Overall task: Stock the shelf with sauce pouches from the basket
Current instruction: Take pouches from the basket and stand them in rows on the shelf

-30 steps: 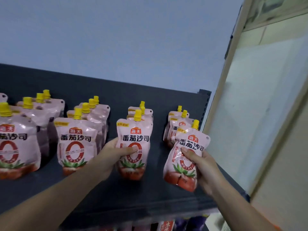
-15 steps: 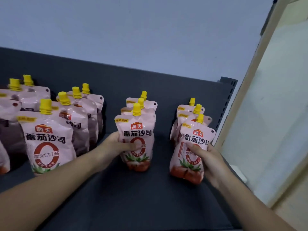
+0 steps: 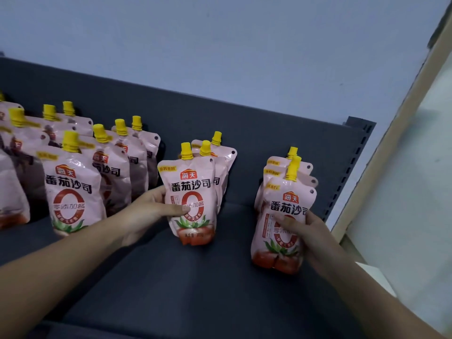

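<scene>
Your left hand (image 3: 151, 211) and right hand (image 3: 310, 231): both bare, uncovered down to the fingertips. Fingers slender.

Left forearm (image 3: 73, 260): bare along all of its visible length, from the lower frame edge up to the wrist. Slim, smooth, narrowing toward the wrist.

Right forearm (image 3: 367, 289): the same, bare and slim, tapering to the wrist.

Left thumb (image 3: 179, 209): nail looks short and plain.

Right thumb (image 3: 283, 220): nail too soft in the picture to judge.

Clothing: cannot tell. Only your hands and forearms are in frame; the upper arms lie outside it.
</scene>
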Demonstrator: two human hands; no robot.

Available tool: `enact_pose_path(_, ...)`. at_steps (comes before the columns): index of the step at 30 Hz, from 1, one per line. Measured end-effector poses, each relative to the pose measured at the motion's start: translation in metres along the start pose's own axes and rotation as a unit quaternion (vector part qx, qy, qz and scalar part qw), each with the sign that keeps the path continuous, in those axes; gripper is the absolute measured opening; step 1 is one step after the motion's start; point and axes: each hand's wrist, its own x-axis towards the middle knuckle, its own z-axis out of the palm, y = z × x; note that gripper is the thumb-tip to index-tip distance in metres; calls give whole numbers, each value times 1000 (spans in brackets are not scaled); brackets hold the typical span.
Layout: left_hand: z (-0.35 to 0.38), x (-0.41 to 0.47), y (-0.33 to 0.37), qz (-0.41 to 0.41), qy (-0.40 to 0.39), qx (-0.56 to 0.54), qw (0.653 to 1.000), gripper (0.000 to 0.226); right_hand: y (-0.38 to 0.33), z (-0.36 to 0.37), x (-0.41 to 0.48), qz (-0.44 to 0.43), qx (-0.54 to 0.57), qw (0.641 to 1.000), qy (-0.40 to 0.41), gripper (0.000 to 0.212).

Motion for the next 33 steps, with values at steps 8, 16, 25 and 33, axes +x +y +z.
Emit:
enact_pose_path(8, 10, -4, 8, 8, 95, 8, 995, 26, 3, -2, 0, -5, 6, 1000, -15, 39)
enact_pose_path(16, 15, -23, 13, 72, 16, 38, 997, 63, 2, -7, -6, -38, -25, 999, -22, 27)
enact_pose_path(25, 18, -26, 17, 23, -31, 57, 998, 61, -8, -20, -22, -64, -104, 987, -107, 37)
enact_pose_path(33, 13, -29, 17, 37, -10, 57, 998, 95, -6, -24, -24, -66, -123, 981, -133, 44)
